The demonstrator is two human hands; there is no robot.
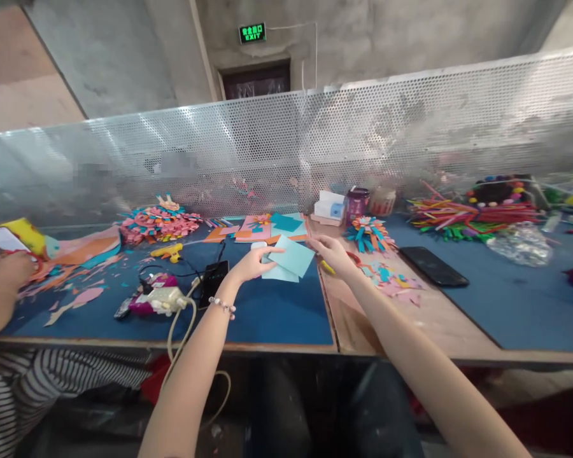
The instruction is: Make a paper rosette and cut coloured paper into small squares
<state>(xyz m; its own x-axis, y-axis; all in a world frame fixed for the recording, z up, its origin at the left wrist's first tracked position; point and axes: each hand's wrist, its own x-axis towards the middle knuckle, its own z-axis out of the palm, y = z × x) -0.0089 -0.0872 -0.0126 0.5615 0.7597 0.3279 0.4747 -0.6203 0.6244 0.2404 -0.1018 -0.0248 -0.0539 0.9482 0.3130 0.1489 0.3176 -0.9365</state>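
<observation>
My left hand (pixel 254 262) pinches the left edge of a light teal paper sheet (pixel 290 259), with a second sheet under it, just above the blue mat (pixel 277 312). A bead bracelet circles that wrist. My right hand (pixel 332 253) reaches to the sheet's right corner with fingers spread; a yellow-handled tool (pixel 327 267) shows beneath it, and I cannot tell whether the hand holds it. Past the sheet lie more orange, pink and teal papers (pixel 262 228).
A glue gun (pixel 158 300) with cord, a black device (pixel 213 280) and paper scraps lie left. A paper flower (pixel 368 233), a phone (pixel 432 266), jars and coloured sticks (pixel 458 215) lie right. A perforated screen (pixel 286 146) backs the table. A person in stripes (pixel 9 273) works at left.
</observation>
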